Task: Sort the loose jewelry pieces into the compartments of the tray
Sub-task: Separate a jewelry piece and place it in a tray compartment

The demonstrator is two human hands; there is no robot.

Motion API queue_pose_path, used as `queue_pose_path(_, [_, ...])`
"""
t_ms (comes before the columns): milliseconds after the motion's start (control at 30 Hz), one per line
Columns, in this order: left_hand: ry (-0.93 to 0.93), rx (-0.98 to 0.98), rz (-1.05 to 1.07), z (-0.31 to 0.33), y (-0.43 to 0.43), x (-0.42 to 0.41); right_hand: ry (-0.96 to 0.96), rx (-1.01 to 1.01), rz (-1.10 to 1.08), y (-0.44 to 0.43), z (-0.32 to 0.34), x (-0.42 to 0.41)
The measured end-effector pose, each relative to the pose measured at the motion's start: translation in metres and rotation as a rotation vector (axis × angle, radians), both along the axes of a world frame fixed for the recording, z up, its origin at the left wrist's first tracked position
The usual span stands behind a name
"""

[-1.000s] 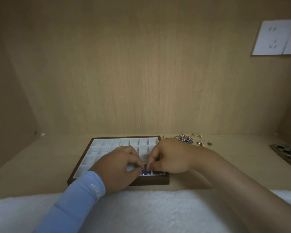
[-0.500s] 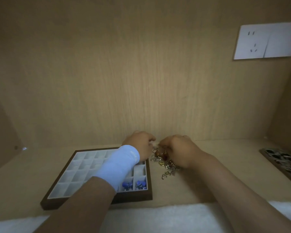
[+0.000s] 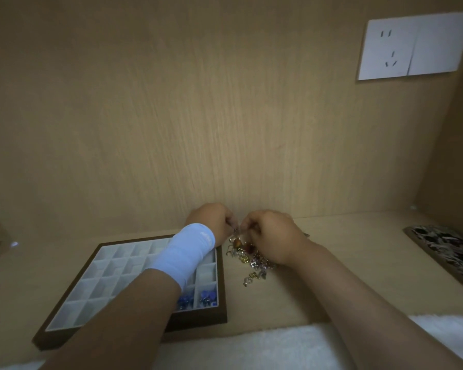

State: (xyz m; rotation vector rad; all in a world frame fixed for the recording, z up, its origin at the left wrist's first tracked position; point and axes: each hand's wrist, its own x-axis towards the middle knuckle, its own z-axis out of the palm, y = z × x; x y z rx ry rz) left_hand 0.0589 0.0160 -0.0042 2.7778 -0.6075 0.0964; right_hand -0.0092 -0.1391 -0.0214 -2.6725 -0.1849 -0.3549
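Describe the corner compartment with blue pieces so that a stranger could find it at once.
Find the brown-framed tray left of the loose jewelry pile. Go to its near right corner: the compartment there holds blue pieces. Unlike its blue-filled left neighbour, it touches the tray's right rim, and the left forearm does not cover it.

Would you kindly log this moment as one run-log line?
phase: picking | left hand, right hand: pinching jewelry piece at loose pile | tray: blue pieces in two near-right compartments
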Motion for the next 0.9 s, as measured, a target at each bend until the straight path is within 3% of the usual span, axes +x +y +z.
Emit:
queue_pose_path(100, [-0.028, -0.178, -0.034, 0.005, 0.008, -0.006, -0.023, 0.174, 0.003, -0.004, 0.001, 0.003])
queue_pose_path(233, [0.031, -0.522, -0.113, 0.019, 0.022, -0.020, 0.121, 0.526, 0.131, -0.007, 0.015, 0.001])
queue_pose_path(467, [0.065, -0.760, -0.194, 0.040, 0.041, -0.049, 0.180, 0.784, 0.276, -0.002, 0.052, -0.015])
queue_pose_path(600, [0.052, -0.780, -0.165, 0.040, 0.061, -0.062, 0.182, 0.804, 0.279, 0.013, 0.063, -0.022])
queue_pose_path(900, [-0.079, -0.568, -0.079, 0.015, 0.121, -0.094, 0.348, 0.750, 0.311, 0.074, 0.052, -0.041])
